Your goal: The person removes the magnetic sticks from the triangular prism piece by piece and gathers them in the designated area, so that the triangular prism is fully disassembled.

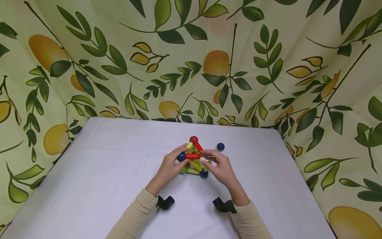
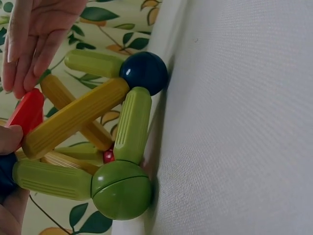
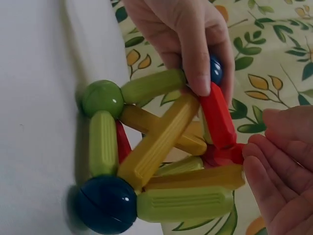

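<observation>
The left hand (image 1: 170, 167) grips a blue ball (image 1: 181, 156) at an upper corner of a ball-and-rod structure, its thumb against the end of a red rod (image 1: 193, 156). In the right wrist view that red rod (image 3: 218, 117) slants from the gripped ball to another red piece (image 3: 230, 154). The right hand (image 1: 221, 167) is at the structure's right side, fingers extended, fingertips at or touching the red pieces; exact contact is unclear. Yellow rods (image 2: 76, 117) cross between green rods (image 2: 133, 125). A green ball (image 2: 122, 190) and a blue ball (image 2: 144, 73) form lower corners.
A loose blue ball (image 1: 220, 146) lies on the white-covered table (image 1: 104, 166), behind and right of the structure. A red ball (image 1: 193, 139) tops the structure's far side. Patterned curtain (image 1: 185, 66) surrounds the table's back and sides.
</observation>
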The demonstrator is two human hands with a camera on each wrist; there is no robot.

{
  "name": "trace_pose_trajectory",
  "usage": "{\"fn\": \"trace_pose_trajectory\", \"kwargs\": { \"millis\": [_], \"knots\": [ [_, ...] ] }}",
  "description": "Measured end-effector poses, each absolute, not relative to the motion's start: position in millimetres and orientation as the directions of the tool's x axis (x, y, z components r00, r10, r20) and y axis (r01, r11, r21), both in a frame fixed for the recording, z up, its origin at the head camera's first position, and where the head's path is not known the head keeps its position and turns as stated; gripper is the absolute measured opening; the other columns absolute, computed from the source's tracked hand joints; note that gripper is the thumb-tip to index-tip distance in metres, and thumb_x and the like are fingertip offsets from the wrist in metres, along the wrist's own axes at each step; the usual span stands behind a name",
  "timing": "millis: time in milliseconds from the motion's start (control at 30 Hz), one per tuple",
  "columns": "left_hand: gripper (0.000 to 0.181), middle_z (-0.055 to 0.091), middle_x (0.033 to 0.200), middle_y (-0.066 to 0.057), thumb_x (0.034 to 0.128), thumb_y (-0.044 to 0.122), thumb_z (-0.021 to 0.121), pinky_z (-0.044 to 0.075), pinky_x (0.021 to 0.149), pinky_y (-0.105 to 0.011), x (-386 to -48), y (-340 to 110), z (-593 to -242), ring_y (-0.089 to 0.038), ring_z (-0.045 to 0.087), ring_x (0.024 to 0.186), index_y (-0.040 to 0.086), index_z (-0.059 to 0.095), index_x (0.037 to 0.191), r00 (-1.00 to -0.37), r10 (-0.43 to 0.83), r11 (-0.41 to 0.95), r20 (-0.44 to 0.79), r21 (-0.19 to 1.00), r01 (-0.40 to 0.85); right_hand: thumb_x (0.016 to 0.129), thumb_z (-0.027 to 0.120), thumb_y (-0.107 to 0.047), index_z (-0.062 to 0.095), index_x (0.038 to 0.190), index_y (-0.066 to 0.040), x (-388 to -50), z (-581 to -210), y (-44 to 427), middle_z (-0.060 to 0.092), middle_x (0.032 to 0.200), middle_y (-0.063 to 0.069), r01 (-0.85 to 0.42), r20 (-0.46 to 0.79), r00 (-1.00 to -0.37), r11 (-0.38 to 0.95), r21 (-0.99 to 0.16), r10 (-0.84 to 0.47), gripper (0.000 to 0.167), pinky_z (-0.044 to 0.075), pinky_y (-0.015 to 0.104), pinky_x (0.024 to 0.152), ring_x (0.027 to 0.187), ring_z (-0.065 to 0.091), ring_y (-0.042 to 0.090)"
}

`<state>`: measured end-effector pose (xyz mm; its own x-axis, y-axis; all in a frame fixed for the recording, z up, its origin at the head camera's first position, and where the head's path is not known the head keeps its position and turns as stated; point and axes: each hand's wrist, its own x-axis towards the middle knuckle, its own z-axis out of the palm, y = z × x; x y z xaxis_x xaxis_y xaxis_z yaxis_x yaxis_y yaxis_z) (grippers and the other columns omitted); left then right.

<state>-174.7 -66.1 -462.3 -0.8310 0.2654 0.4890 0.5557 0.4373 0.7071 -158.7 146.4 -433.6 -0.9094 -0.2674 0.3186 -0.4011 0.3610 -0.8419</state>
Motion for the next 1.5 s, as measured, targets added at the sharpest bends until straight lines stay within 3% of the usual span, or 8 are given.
{"fn": "trace_pose_trajectory", "kwargs": {
  "millis": [267, 800, 1167, 1333, 1500],
  "knots": [
    [0.027, 0.054, 0.137, -0.010, 0.0827, 0.009, 0.072, 0.047, 0.099, -0.039, -176, -67, -464, -0.028, 0.053, 0.125, 0.006, 0.066, 0.108, -0.833, 0.272, 0.443, 0.482, 0.706, 0.553, 0.081, 0.073, -0.004, 0.067, 0.113, -0.010, -154, -439, 134, 0.068, 0.109, 0.005, -0.458, 0.403, -0.888, 0.505, -0.732, -0.220, 0.033, 0.056, 0.037, 0.085, 0.101, 0.066, 0.019],
    [0.024, 0.053, 0.138, -0.011, 0.0840, 0.008, 0.071, 0.050, 0.093, -0.034, -177, -70, -467, -0.027, 0.054, 0.124, 0.006, 0.065, 0.107, -0.814, 0.296, 0.374, 0.500, 0.723, 0.580, 0.075, 0.077, 0.001, 0.070, 0.106, -0.006, -155, -452, 117, 0.069, 0.102, 0.005, -0.557, 0.605, -0.775, 0.650, -0.517, -0.182, 0.033, 0.057, 0.026, 0.075, 0.090, 0.058, 0.015],
    [0.052, 0.053, 0.137, -0.015, 0.0807, 0.003, 0.072, 0.050, 0.093, -0.033, -177, -69, -465, -0.028, 0.054, 0.123, 0.001, 0.055, 0.129, -0.801, 0.311, 0.374, 0.512, 0.709, 0.598, 0.073, 0.080, -0.004, 0.073, 0.100, -0.007, -153, -452, 114, 0.064, 0.094, 0.005, -0.591, 0.661, -0.728, 0.658, -0.467, -0.184, 0.028, 0.058, 0.024, 0.073, 0.086, 0.060, 0.015],
    [0.051, 0.054, 0.137, -0.013, 0.0807, 0.000, 0.072, 0.050, 0.094, -0.032, -177, -69, -466, -0.027, 0.054, 0.123, 0.001, 0.055, 0.129, -0.805, 0.302, 0.403, 0.510, 0.697, 0.593, 0.074, 0.079, -0.003, 0.072, 0.099, -0.004, -152, -450, 115, 0.063, 0.093, 0.007, -0.613, 0.651, -0.736, 0.590, -0.525, -0.186, 0.027, 0.059, 0.026, 0.073, 0.087, 0.065, 0.017],
    [0.051, 0.054, 0.137, -0.011, 0.0803, -0.001, 0.072, 0.049, 0.095, -0.032, -176, -68, -466, -0.026, 0.055, 0.123, 0.001, 0.056, 0.128, -0.805, 0.293, 0.424, 0.516, 0.685, 0.593, 0.080, 0.075, -0.007, 0.072, 0.101, -0.005, -152, -448, 116, 0.067, 0.099, 0.007, -0.497, 0.495, -0.859, 0.432, -0.752, -0.127, 0.021, 0.059, 0.031, 0.075, 0.095, 0.067, 0.021]
  ]
}}
